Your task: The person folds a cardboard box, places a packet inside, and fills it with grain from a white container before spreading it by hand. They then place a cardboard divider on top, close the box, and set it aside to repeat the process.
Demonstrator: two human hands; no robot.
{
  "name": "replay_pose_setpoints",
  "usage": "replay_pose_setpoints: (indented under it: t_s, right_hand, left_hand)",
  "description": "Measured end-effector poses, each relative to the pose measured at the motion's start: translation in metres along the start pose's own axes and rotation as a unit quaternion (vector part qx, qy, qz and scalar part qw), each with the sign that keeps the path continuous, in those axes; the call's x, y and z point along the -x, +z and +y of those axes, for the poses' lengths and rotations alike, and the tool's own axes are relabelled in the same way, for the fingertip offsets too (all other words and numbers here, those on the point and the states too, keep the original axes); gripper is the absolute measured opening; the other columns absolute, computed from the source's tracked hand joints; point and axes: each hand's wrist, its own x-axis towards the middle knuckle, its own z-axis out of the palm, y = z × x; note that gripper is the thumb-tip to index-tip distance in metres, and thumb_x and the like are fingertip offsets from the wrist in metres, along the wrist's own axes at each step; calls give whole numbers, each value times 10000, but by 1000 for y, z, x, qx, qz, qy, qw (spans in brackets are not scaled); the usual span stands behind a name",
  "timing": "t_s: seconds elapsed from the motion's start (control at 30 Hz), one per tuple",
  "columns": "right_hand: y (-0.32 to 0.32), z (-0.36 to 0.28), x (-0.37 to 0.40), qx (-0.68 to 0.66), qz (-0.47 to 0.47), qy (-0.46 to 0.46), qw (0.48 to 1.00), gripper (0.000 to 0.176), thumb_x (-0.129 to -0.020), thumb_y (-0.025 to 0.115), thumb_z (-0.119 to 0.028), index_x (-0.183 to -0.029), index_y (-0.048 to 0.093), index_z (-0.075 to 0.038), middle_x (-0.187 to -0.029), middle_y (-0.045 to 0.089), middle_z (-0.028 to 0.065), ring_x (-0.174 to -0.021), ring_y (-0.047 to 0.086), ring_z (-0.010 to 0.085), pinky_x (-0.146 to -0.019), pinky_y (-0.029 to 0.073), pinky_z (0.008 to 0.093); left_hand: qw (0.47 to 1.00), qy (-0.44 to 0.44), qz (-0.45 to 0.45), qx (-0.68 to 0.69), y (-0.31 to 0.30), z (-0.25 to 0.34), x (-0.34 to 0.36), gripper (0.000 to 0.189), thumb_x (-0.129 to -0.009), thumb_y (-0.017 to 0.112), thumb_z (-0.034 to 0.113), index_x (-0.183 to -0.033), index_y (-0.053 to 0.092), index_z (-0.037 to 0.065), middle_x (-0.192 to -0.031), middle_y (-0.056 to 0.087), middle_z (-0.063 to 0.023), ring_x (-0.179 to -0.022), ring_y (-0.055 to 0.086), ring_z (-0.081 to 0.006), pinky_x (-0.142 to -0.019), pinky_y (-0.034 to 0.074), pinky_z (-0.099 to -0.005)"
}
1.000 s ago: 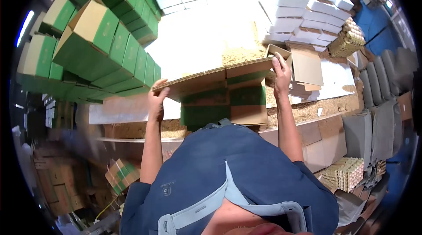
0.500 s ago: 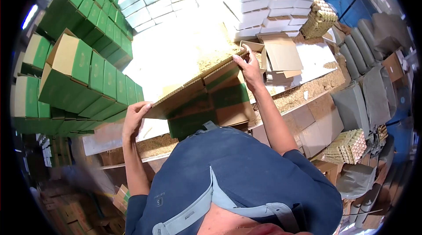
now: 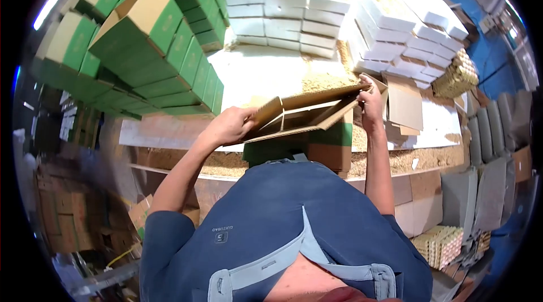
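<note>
A partly opened cardboard box (image 3: 305, 101) is held up between my two hands, above the table's front edge. Its brown walls stand slightly apart, with a gap inside. My left hand (image 3: 232, 125) grips its left end, fingers wrapped round the edge. At the right end my right hand (image 3: 370, 98) pinches the upper corner. Below it, close to my body, lie green-and-brown folded boxes (image 3: 331, 149). Flat cardboard pieces (image 3: 405, 104) rest on the table just right of my right hand.
Green cartons (image 3: 169, 47) are stacked at the left. White foam blocks (image 3: 283, 13) and a second white stack (image 3: 404, 30) stand at the back. Loose shavings (image 3: 328, 82) lie on the white table (image 3: 243, 76). Egg trays (image 3: 456, 76) are piled at the back right.
The flat folded cardboard has been spread partly open and now lies more level. My left hand has turned over its end. The whole view has swung to the left.
</note>
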Motion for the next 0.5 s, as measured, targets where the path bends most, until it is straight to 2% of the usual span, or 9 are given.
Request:
replay_pose_setpoints:
  t_s: [0.07, 0.1, 0.13, 0.2, 0.27, 0.3, 0.33, 0.4, 0.5]
  right_hand:
    - [-3, -21, 2, 16, -66, 25, 997, 607, -725, 472, 54, -1328, 528, 27, -986, 586, 51, -816, 544, 113, -742, 449, 216]
    - [3, -36, 7, 14, -74, 28, 997, 607, -725, 472, 54, -1328, 528, 27, -986, 586, 51, -816, 544, 113, -742, 449, 216]
    - [9, -48, 12, 35, -115, 13, 993, 584, -720, 474, 52, -1300, 542, 26, -1030, 609, 70, -866, 570, 125, -772, 457, 223]
    - [18, -43, 14, 52, -160, 6, 986, 563, -716, 477, 51, -1272, 555, 24, -1074, 632, 89, -916, 596, 137, -802, 465, 229]
    - [26, -16, 4, 87, -133, -2, 987, 511, -724, 491, 43, -1230, 566, 30, -1078, 644, 108, -926, 603, 162, -837, 478, 269]
    - [25, 14, -7, 236, -68, -47, 968, 477, -741, 503, 24, -1213, 563, 35, -1079, 644, 126, -945, 604, 193, -875, 480, 304]
    - [24, 34, -15, 217, -45, 15, 975, 473, -757, 531, -4, -1228, 550, 37, -1096, 637, 137, -995, 608, 238, -919, 476, 340]
    - [38, 49, -16, 211, 40, -40, 976, 461, -799, 596, -68, -1245, 538, 33, -1119, 632, 143, -1036, 608, 278, -944, 471, 361]
    - [63, 72, -16, 211, 151, -213, 942, 519, -851, 710, -203, -1278, 516, 20, -1157, 636, 175, -1075, 614, 298, -944, 476, 372]
  left_hand:
    - [995, -55, 54, 60, -12, -8, -7, 298, -931, 584, 184, -1140, 619, -26, -951, 691, -250, -909, 665, -420, -814, 519, -440]
    - [988, -20, 100, 115, -19, -8, -4, 313, -926, 568, 159, -1180, 611, -20, -1018, 681, -263, -958, 656, -420, -861, 510, -440]
    - [984, 4, 101, 149, -26, -4, -2, 451, -909, 544, 131, -1346, 518, 25, -1089, 663, -280, -1015, 634, -434, -922, 491, -445]
    - [989, 2, 91, 116, -28, 1, -7, 630, -896, 521, 155, -1482, 333, 17, -1139, 632, -326, -1060, 618, -454, -974, 470, -456]
    - [994, -75, 60, 50, -11, 6, -23, 734, -885, 501, 189, -1507, 199, -58, -1168, 597, -377, -1086, 607, -472, -1003, 458, -463]
    - [995, -76, 45, 56, 9, -3, -36, 752, -887, 494, 209, -1482, 181, -128, -1164, 583, -394, -1127, 588, -474, -1022, 449, -463]
    - [993, -91, 34, 71, 17, 7, -42, 786, -912, 529, 268, -1497, 168, -113, -1236, 554, -373, -1149, 570, -480, -1025, 446, -478]
    - [991, -91, 92, 24, 26, 17, -47, 823, -944, 553, 380, -1510, 177, -85, -1389, 434, -359, -1246, 496, -485, -1065, 413, -481]
    - [992, -26, 116, -28, 43, 31, -54, 806, -962, 541, 418, -1534, 186, -26, -1506, 283, -351, -1405, 323, -461, -1147, 329, -476]
